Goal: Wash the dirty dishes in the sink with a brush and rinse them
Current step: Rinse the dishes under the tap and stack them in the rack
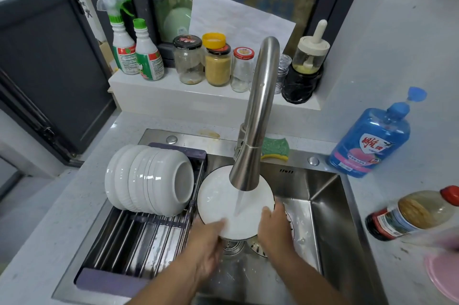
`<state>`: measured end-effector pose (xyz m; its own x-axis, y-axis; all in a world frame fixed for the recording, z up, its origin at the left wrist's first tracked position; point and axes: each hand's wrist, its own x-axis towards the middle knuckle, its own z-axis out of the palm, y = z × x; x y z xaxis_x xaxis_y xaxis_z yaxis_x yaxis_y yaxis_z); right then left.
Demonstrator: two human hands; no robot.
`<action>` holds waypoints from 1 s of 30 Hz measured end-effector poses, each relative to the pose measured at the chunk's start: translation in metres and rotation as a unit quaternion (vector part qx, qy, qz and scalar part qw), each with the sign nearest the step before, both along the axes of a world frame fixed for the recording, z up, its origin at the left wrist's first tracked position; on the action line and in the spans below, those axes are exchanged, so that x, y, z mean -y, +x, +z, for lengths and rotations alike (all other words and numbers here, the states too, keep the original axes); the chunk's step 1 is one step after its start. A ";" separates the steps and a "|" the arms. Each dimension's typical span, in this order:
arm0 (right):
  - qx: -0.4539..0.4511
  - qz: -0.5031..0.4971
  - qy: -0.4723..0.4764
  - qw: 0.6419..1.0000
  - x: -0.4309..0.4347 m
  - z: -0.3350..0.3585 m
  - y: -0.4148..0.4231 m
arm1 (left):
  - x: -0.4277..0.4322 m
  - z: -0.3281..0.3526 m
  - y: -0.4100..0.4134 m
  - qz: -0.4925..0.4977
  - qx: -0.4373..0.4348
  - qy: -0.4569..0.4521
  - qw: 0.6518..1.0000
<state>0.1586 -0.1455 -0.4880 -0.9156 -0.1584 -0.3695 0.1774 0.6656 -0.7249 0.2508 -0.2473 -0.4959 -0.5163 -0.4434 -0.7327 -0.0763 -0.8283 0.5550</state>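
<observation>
A white plate with a dark rim [218,200] is held over the steel sink [330,207] under the faucet [258,115], and water runs onto its face. My left hand [208,242] grips its lower left edge, thumb on the face. My right hand [273,227] grips its right edge. Another dish with a patterned rim [290,225] lies in the sink behind my right hand, mostly hidden. No brush is in view.
Several white bowls [149,183] lean on a drying rack [139,242] across the sink's left half. A green-yellow sponge [275,149] lies behind the faucet. Blue detergent bottle [370,140], a sauce bottle [412,215] and a pink plate [444,277] stand right. Jars and spray bottles [121,38] line the sill.
</observation>
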 end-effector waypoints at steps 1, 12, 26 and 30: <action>0.007 -0.031 -0.018 0.999 0.004 -0.003 0.008 | -0.012 0.003 0.001 -0.009 -0.004 0.011 1.000; -0.002 0.033 0.002 0.999 0.013 -0.015 -0.021 | 0.024 0.006 0.001 -0.096 -0.015 -0.107 0.989; -0.185 0.556 0.033 0.809 0.022 0.019 0.011 | 0.028 0.016 -0.003 -0.217 0.025 -0.136 0.966; -0.134 0.558 0.068 0.816 -0.016 0.015 0.014 | 0.048 0.018 -0.001 -0.209 0.057 -0.157 0.963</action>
<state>0.1721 -0.1293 -0.4731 -0.2791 -0.9235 -0.2630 -0.7475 0.3809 -0.5442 0.2493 -0.2952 -0.4779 -0.6229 -0.4232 -0.6579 -0.4418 -0.5037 0.7423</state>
